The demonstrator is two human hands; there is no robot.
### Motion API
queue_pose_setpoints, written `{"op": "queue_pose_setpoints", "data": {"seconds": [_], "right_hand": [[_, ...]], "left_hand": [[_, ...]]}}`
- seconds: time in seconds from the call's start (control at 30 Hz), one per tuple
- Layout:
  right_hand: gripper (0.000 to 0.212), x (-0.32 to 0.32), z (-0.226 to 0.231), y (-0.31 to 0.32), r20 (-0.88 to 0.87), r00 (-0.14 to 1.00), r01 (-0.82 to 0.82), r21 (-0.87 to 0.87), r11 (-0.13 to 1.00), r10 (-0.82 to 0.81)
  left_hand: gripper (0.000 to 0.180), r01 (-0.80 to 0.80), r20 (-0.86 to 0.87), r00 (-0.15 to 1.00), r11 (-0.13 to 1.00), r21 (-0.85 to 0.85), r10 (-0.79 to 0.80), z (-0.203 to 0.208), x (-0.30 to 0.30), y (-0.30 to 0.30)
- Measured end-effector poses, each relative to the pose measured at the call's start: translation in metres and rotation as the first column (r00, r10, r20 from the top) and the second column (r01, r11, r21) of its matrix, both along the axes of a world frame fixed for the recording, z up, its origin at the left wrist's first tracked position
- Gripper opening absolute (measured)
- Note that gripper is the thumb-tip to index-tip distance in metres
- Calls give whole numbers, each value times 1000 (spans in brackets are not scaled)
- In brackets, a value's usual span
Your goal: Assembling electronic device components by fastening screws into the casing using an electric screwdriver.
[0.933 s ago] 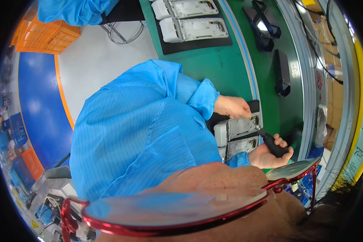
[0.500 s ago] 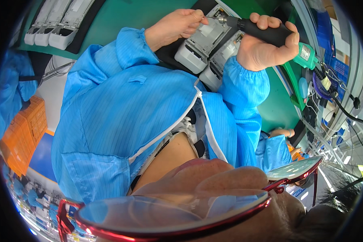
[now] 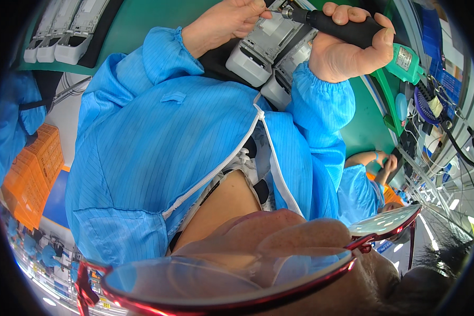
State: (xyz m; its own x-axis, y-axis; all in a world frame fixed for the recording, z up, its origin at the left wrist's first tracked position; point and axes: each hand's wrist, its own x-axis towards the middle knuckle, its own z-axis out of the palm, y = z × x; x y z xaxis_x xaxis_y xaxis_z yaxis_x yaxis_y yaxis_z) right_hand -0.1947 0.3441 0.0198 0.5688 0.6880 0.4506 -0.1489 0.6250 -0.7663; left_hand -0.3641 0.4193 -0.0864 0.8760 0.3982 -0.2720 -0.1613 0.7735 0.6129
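Screwdriver clenched in right hand, its bit over grey units on the green bench; left hand pinches at the tip.

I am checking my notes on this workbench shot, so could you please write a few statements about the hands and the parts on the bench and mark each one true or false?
1. The right hand grips a black-handled electric screwdriver. True.
2. The left hand rests flat on the green mat, away from the tool. False: its fingers are pinched at the screwdriver's tip, above the grey device housings.
3. Both forearms are in blue sleeves. True.
4. The screwdriver's rear end is red. False: it is green.
5. Three more light grey housings lie in a row at the upper left. True.
6. The orange crate sits on the green bench. False: it is lower down at the left, off the bench.
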Motion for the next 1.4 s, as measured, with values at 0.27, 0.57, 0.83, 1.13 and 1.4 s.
{"op": "queue_pose_setpoints", "data": {"seconds": [0.27,0.57,0.83,1.13,1.4], "right_hand": [[30,-7,2,-2,33,999,-29,23,999,28],[37,4,2,-45,97,995,-3,-12,1000,4],[38,-9,-34,-92,13,994,-109,-139,984,112],[44,-12,-39,-92,-61,983,-179,-179,967,171],[45,-16,-39,-91,-97,985,-159,-209,965,141]], "left_hand": [[36,-36,-51,998,997,69,40,-2,3,-4],[34,-91,-85,992,996,19,93,7,0,3],[35,-211,33,972,922,-324,234,-15,-6,26],[35,-213,-9,975,917,-337,223,-13,-6,25],[35,-200,2,977,920,-338,213,-15,-6,26]]}}
